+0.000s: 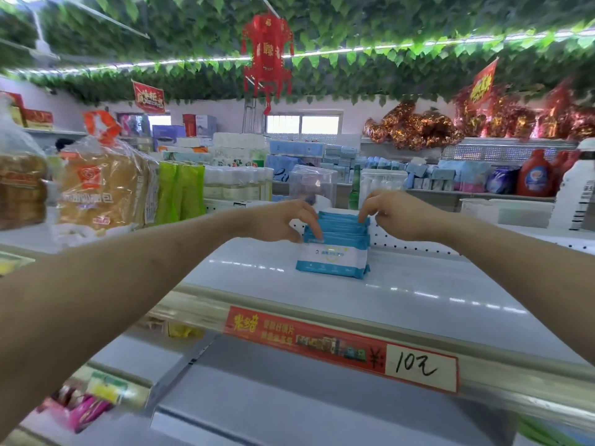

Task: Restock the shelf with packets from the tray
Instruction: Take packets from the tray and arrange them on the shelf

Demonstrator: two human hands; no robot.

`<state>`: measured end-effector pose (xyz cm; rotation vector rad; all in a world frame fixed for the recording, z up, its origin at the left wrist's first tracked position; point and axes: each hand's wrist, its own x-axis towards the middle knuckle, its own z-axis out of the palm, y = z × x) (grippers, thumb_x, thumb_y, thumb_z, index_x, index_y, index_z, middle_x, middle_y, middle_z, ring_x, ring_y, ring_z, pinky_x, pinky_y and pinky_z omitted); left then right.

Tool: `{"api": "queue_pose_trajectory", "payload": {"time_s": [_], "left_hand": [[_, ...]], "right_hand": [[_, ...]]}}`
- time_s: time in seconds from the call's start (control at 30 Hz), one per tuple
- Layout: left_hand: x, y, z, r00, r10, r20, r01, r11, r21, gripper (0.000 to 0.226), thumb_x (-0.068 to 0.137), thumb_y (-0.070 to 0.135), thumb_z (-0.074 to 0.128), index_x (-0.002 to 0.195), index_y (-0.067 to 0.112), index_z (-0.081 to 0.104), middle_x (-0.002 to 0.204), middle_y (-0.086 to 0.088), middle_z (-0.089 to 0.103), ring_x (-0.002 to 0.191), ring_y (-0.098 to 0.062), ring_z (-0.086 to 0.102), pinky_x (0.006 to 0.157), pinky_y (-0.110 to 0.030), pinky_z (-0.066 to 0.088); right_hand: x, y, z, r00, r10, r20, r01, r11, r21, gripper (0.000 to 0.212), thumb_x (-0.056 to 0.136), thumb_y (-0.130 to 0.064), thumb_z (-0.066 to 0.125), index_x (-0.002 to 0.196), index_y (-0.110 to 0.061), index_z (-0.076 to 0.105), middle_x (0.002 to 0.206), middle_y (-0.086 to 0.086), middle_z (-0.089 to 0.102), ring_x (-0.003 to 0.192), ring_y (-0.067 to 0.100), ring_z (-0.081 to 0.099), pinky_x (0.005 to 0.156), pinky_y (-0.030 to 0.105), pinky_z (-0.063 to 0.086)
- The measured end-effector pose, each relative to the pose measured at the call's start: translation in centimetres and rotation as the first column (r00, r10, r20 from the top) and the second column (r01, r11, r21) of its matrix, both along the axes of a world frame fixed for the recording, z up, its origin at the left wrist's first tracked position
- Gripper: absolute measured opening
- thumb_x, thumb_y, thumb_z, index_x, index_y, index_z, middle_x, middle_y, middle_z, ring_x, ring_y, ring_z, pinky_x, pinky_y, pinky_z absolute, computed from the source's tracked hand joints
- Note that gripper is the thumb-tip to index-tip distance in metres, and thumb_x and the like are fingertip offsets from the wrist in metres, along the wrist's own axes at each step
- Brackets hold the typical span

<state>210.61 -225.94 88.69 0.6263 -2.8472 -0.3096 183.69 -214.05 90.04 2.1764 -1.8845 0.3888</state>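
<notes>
Packets [333, 259] between left hand [283, 220] and right hand [399, 217] (both gripping tops)

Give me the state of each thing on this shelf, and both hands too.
packets: upright in a row on the shelf, between both hands.
left hand: grips the row's left end.
right hand: fingers curled onto the row's right top corner.
bread bag: closed, upright.
price tag: on the shelf's front edge.

Leafy ceiling [354, 24], red lantern [267, 56], window [302, 124]
</notes>
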Motion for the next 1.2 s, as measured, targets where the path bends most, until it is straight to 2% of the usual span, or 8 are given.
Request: {"api": "queue_pose_trajectory", "payload": {"time_s": [0.17,0.37,0.5,0.7,0.9,1.0,1.13,1.2], "left_hand": [[7.4,0.4,1.6,0.987,0.151,-0.055,-0.146,0.986,0.086,0.036,0.098,0.013,0.067,0.125,0.037,0.071,0.132,0.019,0.059,0.122,-0.004,0.056,0.101,-0.022,0.044],[18.7,2.2,1.6,0.919,0.389,-0.059,-0.381,0.917,0.117,0.038,0.097,0.006,0.066,0.131,0.024,0.069,0.122,0.017,0.067,0.112,-0.005,0.063,0.086,-0.014,0.045],[27.8,5.2,0.8,0.847,0.531,-0.033,-0.528,0.846,0.067,0.036,0.1,0.009,0.063,0.129,0.029,0.069,0.122,0.017,0.069,0.112,-0.004,0.065,0.097,-0.026,0.051],[41.8,12.9,-1.8,0.662,0.746,-0.071,-0.732,0.664,0.152,0.037,0.1,0.004,0.061,0.119,0.033,0.073,0.112,0.013,0.073,0.105,-0.016,0.069,0.094,-0.042,0.055],[49.9,21.0,-9.5,0.455,0.89,-0.023,-0.854,0.444,0.271,0.04,0.096,-0.003,0.065,0.121,0.027,0.072,0.109,0.009,0.075,0.101,-0.019,0.069,0.088,-0.039,0.056],[51.4,24.3,-14.9,0.393,0.916,0.083,-0.883,0.351,0.313,0.04,0.095,-0.003,0.064,0.124,0.024,0.07,0.113,0.007,0.075,0.099,-0.011,0.069,0.095,-0.035,0.055],[51.0,28.4,-22.1,0.355,0.91,0.213,-0.901,0.272,0.338,0.039,0.088,0.012,0.061,0.116,0.038,0.069,0.11,0.016,0.073,0.096,0.0,0.068,0.09,-0.023,0.054],[50.7,30.1,-25.9,0.34,0.887,0.312,-0.912,0.23,0.34,0.039,0.091,0.009,0.061,0.12,0.035,0.068,0.112,0.016,0.071,0.098,0.005,0.065,0.086,-0.012,0.049]], "right_hand": [[5.2,-1.8,0.8,0.992,0.128,-0.011,-0.128,0.992,0.014,0.042,0.098,0.001,0.05,0.109,-0.035,0.068,0.115,-0.01,0.056,0.105,0.012,0.056,0.094,0.034,0.047],[16.6,-6.6,0.7,0.923,0.384,0.014,-0.384,0.923,0.004,0.037,0.098,-0.004,0.049,0.115,-0.03,0.07,0.108,-0.015,0.057,0.101,0.012,0.056,0.09,0.032,0.045],[26.8,-8.7,-0.4,0.814,0.58,-0.025,-0.58,0.814,0.005,0.037,0.095,-0.003,0.052,0.118,-0.023,0.072,0.108,-0.013,0.057,0.103,0.011,0.054,0.091,0.029,0.042],[40.2,-7.7,-4.3,0.552,0.833,-0.024,-0.831,0.553,0.054,0.033,0.093,-0.004,0.054,0.117,-0.017,0.072,0.109,-0.005,0.064,0.097,0.011,0.056,0.088,0.031,0.044],[48.8,-5.8,-12.7,0.416,0.901,0.123,-0.895,0.382,0.232,0.034,0.095,-0.004,0.054,0.121,-0.019,0.07,0.119,-0.003,0.066,0.101,0.01,0.059,0.088,0.029,0.046],[51.3,-4.3,-18.1,0.401,0.906,0.135,-0.875,0.335,0.35,0.033,0.096,-0.007,0.056,0.123,-0.019,0.069,0.12,-0.002,0.067,0.105,0.014,0.061,0.091,0.035,0.051],[52.7,-1.8,-25.1,0.368,0.916,0.159,-0.823,0.241,0.514,0.031,0.097,-0.009,0.056,0.125,-0.016,0.07,0.122,0.0,0.067,0.101,0.009,0.057,0.084,0.024,0.044],[52.8,-1.2,-28.5,0.362,0.916,0.174,-0.778,0.194,0.598,0.031,0.097,-0.01,0.055,0.124,-0.016,0.07,0.124,-0.001,0.067,0.106,0.012,0.06,0.089,0.028,0.048]]}}
